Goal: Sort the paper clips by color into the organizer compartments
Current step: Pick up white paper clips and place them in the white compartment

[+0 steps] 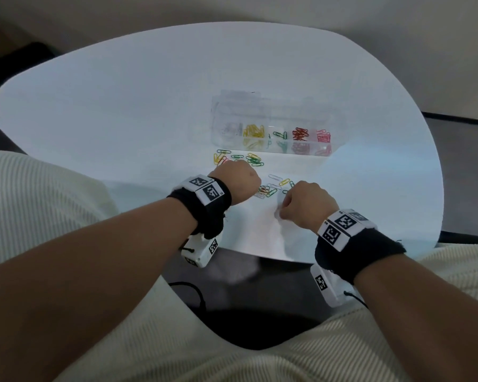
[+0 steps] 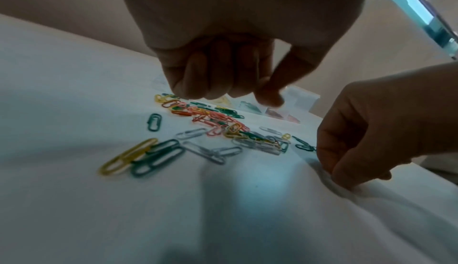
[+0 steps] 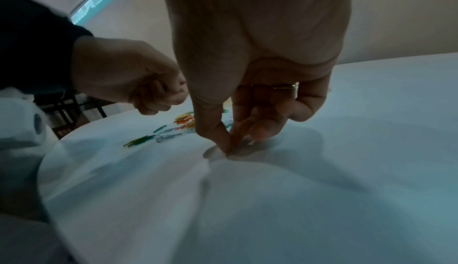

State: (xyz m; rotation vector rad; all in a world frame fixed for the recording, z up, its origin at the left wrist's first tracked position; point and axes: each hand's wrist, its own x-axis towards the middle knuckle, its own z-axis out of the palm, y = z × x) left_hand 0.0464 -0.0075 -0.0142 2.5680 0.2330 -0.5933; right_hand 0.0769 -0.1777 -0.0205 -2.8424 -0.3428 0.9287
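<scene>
A clear organizer (image 1: 271, 111) stands mid-table; its front compartments hold white, yellow, green, red and pink clips. Loose mixed-colour paper clips (image 1: 268, 188) (image 2: 218, 123) lie in front of it in two groups. My left hand (image 1: 239, 183) (image 2: 218, 84) hovers over them with fingers curled into the palm and the thumb pointing down; I see nothing in it. My right hand (image 1: 283, 209) (image 3: 229, 146) is down on the white cloth to the right of the clips. Its thumb and forefinger pinch something small and pale there, apparently a white clip, and the cloth wrinkles under them.
The rounded white table (image 1: 122, 106) stretches bare to the left and behind the organizer. Its near edge (image 1: 260, 256) runs just below my wrists, with my cream-clad legs on either side. A yellow clip (image 2: 126, 157) and green clips (image 2: 156, 156) lie nearest the left wrist.
</scene>
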